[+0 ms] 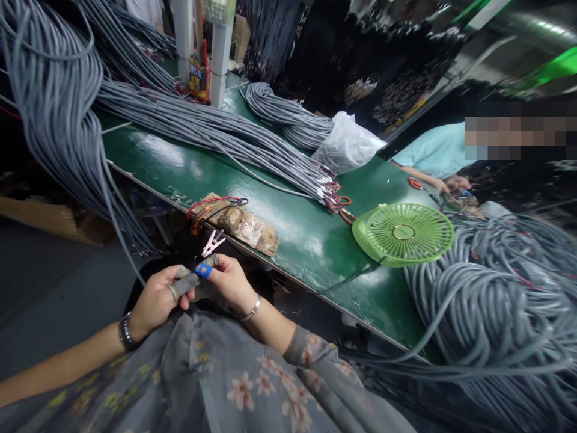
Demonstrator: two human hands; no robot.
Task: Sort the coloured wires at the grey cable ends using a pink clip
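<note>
My left hand (157, 299) is closed around a grey cable (128, 255), which runs down to it from the hanging bundle at the left. Grey tape wraps several of its fingers. Close against it, my right hand (232, 284) is pinched, with a blue wrap on the thumb. Whatever lies between the right fingertips is too small and hidden to make out. Just beyond the fingers, at the table edge, is a pale pink clip (211, 243). Behind it a wooden block (250, 225) with clear tape sits on the edge, with red and black wires at its left end.
Long grey cable bundles (216, 135) lie across the green table (315, 252). A green fan (403, 231) stands at the right beside a large cable heap (487, 307). Orange-handled scissors (345, 207) and a plastic bag (349, 144) lie farther back. A co-worker (435, 147) works across the table.
</note>
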